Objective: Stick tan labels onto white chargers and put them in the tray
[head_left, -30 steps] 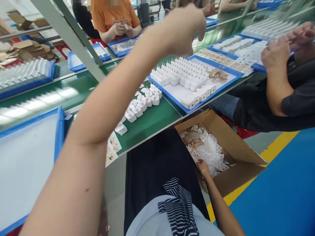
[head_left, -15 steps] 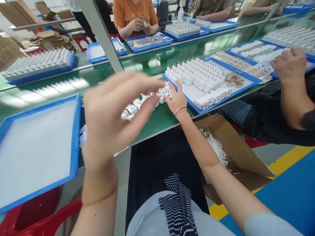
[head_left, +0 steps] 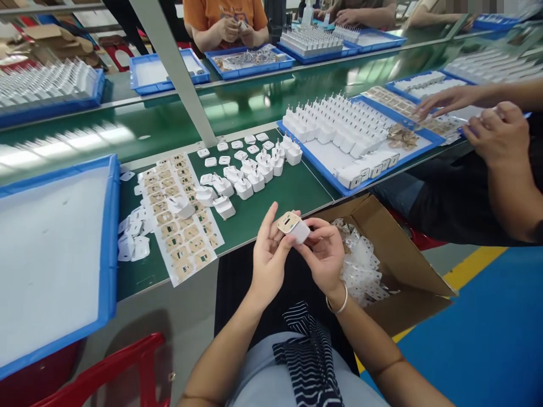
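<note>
Green bench top [head_left: 271, 206] carries, from the left, an empty blue tray [head_left: 111, 226], a label sheet [head_left: 178, 220] with print too small to read, and loose white chargers [head_left: 250, 175]. Left hand [head_left: 267, 257] and right hand [head_left: 324, 254] pinch one white charger [head_left: 293, 228] over the lap, its tan-labelled end face tilted up and leftward; its prongs are hidden. A cardboard box [head_left: 399, 249] stands to the right.

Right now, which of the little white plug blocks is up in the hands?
The white charger block with the tan sticker on its end, pinched between the left hand and right hand. The other chargers sit on the green table.
</note>
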A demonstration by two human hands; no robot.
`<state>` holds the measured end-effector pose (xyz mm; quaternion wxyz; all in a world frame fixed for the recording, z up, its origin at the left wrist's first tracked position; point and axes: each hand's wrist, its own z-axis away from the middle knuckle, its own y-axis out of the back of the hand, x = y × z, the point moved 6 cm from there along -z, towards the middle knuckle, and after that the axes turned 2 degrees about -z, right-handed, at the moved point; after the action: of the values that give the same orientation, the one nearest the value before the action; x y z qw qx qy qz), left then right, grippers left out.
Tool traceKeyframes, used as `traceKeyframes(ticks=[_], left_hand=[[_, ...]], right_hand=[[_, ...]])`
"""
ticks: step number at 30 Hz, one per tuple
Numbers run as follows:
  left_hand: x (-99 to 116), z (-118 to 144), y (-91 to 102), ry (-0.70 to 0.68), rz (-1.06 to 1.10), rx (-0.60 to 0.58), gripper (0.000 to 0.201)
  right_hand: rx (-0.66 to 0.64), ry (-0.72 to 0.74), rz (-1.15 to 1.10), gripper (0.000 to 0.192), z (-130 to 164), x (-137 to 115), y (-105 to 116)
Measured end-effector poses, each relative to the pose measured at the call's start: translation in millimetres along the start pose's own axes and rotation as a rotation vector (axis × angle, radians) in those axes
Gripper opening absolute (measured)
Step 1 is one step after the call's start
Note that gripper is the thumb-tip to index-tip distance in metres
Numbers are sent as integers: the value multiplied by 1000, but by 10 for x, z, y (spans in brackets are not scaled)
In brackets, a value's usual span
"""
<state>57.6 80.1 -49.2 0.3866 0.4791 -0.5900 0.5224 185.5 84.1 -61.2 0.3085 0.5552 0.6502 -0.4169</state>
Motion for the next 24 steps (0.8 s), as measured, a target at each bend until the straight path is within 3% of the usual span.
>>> traceKeyframes(ticks=[3,5,9,12,16,21,24], left_hand=[[78,-21,16,-145,-172,29,52],[161,-19,41,-301,-371,34,47],[299,21,4,-552,-613,-35,52],[367,60,-58,-620,-680,-108,53],[446,109,-122,-674,-738,-147,54],[489,111,-150,-705,-789,-132,46],[493,106,-154,-711,-781,-127,42]], right_hand=[[-77,-11,42,16,-4,-130,142],[-58,-34,129,8,-81,-241,267],[-121,-251,130,10,-193,-323,293],[-150,-340,60,14,-208,-326,244],[-167,-356,42,15,-193,-311,241],[-179,-264,144,15,-208,-303,266],[-176,-110,325,15,-230,-395,258]])
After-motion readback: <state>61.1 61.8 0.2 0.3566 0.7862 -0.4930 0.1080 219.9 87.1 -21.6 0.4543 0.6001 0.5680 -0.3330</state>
